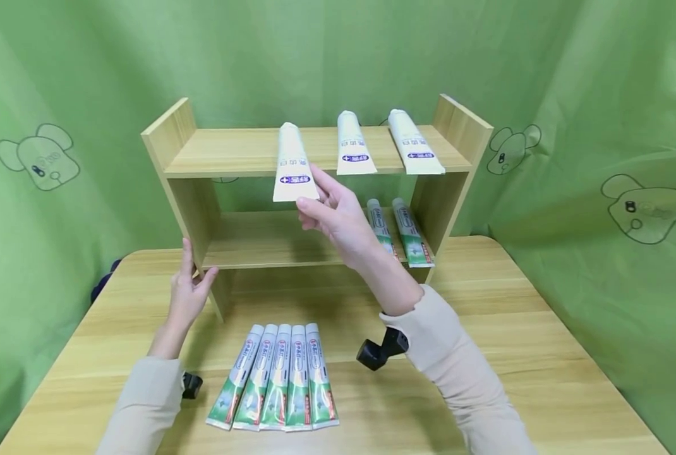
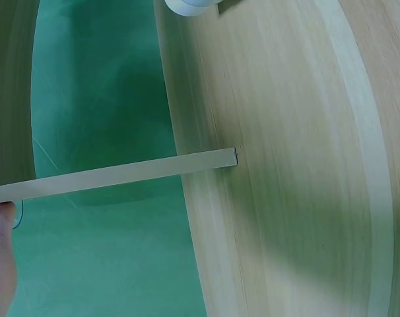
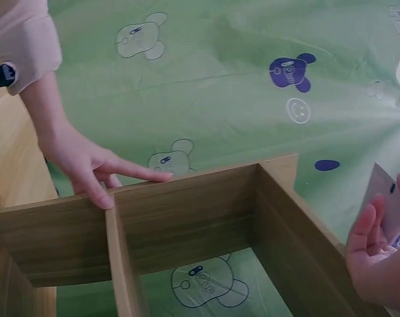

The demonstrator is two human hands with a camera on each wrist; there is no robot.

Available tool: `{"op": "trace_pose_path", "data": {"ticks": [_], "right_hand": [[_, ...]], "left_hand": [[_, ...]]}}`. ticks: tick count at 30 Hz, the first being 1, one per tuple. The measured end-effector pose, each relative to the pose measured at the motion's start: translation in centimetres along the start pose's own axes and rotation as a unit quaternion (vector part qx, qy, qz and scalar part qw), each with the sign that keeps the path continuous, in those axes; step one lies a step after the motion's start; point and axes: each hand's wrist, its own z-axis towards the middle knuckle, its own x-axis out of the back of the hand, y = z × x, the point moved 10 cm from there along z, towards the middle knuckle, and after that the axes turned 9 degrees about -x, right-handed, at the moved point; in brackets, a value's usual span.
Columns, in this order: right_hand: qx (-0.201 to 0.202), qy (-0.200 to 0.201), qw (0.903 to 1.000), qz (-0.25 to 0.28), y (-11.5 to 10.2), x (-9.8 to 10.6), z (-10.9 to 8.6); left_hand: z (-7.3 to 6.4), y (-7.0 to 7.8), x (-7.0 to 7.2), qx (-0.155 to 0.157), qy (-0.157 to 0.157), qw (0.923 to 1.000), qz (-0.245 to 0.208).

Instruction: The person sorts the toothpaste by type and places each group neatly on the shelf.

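Pinched by its flat crimped end, a white toothpaste tube (image 1: 294, 165) is in my right hand (image 1: 340, 218). In the head view the tube overlaps the top board's front edge, its narrow end pointing back. In the right wrist view, part of the tube (image 3: 388, 201) shows beside the curled fingers. My left hand (image 1: 187, 294) rests on the left side panel of the wooden shelf (image 1: 253, 150), index finger straight along it and thumb at the middle board's front edge. That hand (image 3: 84, 162) also shows in the right wrist view, touching the panel's edge.
Two more white tubes (image 1: 356, 145) lie on the top board, right of centre. Green-and-white toothpaste tubes (image 1: 412, 237) lie at the middle board's right end. Several similar tubes (image 1: 283, 379) fan out on the wooden table (image 1: 486, 379) in front. A green curtain (image 1: 258, 63) hangs behind.
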Motion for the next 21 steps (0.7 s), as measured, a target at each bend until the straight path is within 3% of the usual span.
{"op": "trace_pose_path", "data": {"ticks": [4, 12, 21], "right_hand": [[0.019, 0.052, 0.9982, -0.022, 0.17, 0.4, -0.03], [0.061, 0.085, 0.9939, -0.035, -0.09, 0.12, 0.24], [0.037, 0.135, 0.9897, -0.03, 0.82, 0.69, 0.85]], "left_hand": [[-0.02, 0.09, 0.01, -0.002, 0.003, 1.0, 0.001], [0.19, -0.08, 0.13, 0.002, 0.004, 1.0, -0.005], [-0.14, -0.02, 0.01, 0.002, 0.0, 1.0, 0.01]]}}
